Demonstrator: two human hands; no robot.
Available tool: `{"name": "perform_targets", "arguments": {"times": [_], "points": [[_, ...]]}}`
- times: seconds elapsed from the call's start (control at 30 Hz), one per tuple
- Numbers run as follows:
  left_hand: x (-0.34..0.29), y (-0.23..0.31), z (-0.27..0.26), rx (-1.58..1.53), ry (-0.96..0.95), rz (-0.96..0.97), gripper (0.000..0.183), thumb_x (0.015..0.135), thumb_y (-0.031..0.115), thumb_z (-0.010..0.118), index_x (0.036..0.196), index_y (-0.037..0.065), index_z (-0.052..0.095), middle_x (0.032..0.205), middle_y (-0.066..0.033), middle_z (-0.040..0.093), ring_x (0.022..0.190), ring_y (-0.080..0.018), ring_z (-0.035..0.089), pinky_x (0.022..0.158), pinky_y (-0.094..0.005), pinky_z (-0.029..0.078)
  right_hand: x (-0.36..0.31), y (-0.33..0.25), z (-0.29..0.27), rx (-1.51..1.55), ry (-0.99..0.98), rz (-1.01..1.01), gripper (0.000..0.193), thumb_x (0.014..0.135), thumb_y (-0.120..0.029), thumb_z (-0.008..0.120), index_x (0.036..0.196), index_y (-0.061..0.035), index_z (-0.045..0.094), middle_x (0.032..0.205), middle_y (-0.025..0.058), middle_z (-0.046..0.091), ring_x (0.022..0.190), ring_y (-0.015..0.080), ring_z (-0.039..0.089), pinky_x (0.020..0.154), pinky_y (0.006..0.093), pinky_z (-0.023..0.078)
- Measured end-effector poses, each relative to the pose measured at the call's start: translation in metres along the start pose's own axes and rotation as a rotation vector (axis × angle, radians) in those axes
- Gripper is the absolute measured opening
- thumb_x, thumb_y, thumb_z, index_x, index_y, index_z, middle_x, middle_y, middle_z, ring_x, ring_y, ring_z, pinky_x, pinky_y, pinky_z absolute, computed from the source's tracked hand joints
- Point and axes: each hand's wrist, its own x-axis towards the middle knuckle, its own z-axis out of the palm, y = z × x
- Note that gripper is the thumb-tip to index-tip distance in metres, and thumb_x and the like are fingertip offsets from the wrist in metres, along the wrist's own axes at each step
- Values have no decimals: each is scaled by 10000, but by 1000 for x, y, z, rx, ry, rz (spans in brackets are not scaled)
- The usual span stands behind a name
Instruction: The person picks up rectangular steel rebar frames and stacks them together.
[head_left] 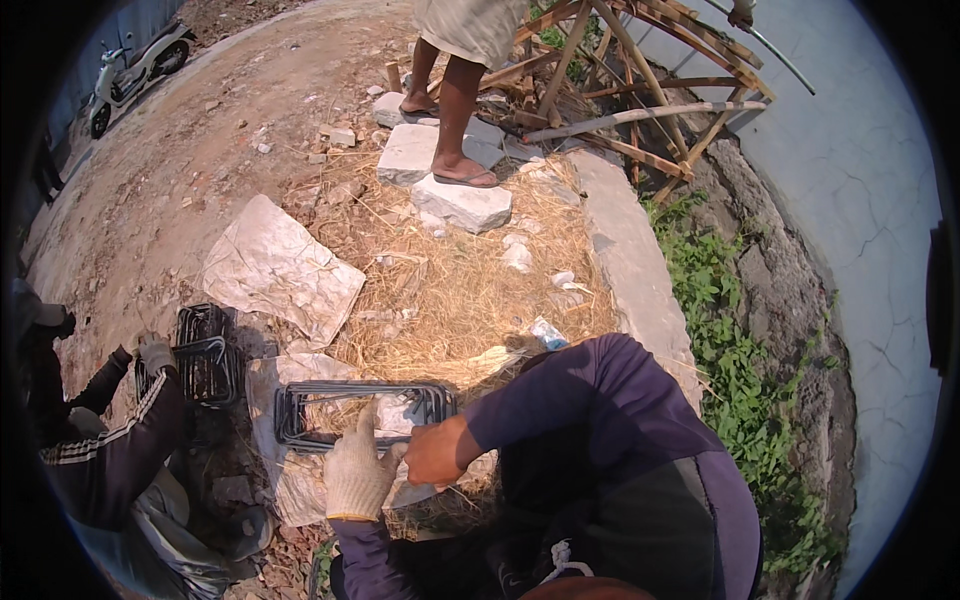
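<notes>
A stack of rectangular steel rebar stirrups (pixel 288 412) lies in front of me on pale sacking. My left hand (pixel 360 470), in a cream knitted glove, is over the near side of the stack, index finger stretched out and thumb toward my other hand. Whether it touches the steel I cannot tell. Bare and curled closed, my right hand (pixel 435 456) is right beside the glove's thumb, at the stack's near right corner. What its fingers grip, if anything, is hidden.
At left a co-worker's gloved hand (pixel 155 352) is at another stirrup pile (pixel 208 375). Ahead, a person in sandals stands on concrete blocks (pixel 462 203) near a bamboo and timber frame (pixel 640 115). A low concrete edge (pixel 632 240), plants (pixel 715 300) and a wall (pixel 850 200) border the right.
</notes>
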Motion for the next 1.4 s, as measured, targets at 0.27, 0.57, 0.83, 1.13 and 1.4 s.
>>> {"name": "perform_targets", "arguments": {"times": [0.27, 0.57, 0.83, 1.13, 1.4], "points": [[-1, -5, 3, -20, 21, 32, 826, 788, 354, 805, 1486, 142, 419, 1057, -215, 671, 935, -406, 673, 786, -482, 535, 0, -7, -11, 12, -95, 71, 308, 854, -346, 712, 1020, -87, 716, 950, 116, 728, 966, 335, 702, 823, 484, 542], [-1, -10, 7, -20, 20, 54, 832, 786, 338, 807, 1489, 133, 411, 1097, -218, 670, 959, -414, 672, 797, -487, 535, 1, -5, -5, 88, -62, 100, 339, 855, -372, 718, 1032, -84, 716, 951, 115, 728, 971, 343, 701, 848, 489, 526], [-1, -9, 6, -29, 7, 53, 814, 795, 327, 799, 1485, 141, 409, 1101, -222, 663, 969, -414, 668, 806, -485, 532, 3, -7, -9, 45, -101, 83, 338, 853, -365, 718, 1041, -84, 716, 946, 114, 727, 971, 338, 702, 857, 487, 525], [-1, -10, 5, -16, 6, 40, 794, 804, 308, 796, 1483, 158, 413, 1105, -212, 666, 977, -406, 670, 815, -485, 533, 1, -8, -10, 28, -70, 102, 332, 855, -366, 709, 1037, -89, 715, 957, 105, 728, 968, 317, 707, 833, 484, 540], [0, -6, 1, -55, -11, 39, 800, 792, 296, 805, 1480, 153, 423, 1114, -216, 666, 979, -412, 668, 820, -483, 531, 0, -8, -10, 31, -64, 85, 309, 852, -366, 712, 1022, -109, 716, 916, 95, 726, 941, 322, 710, 804, 487, 544]]}}
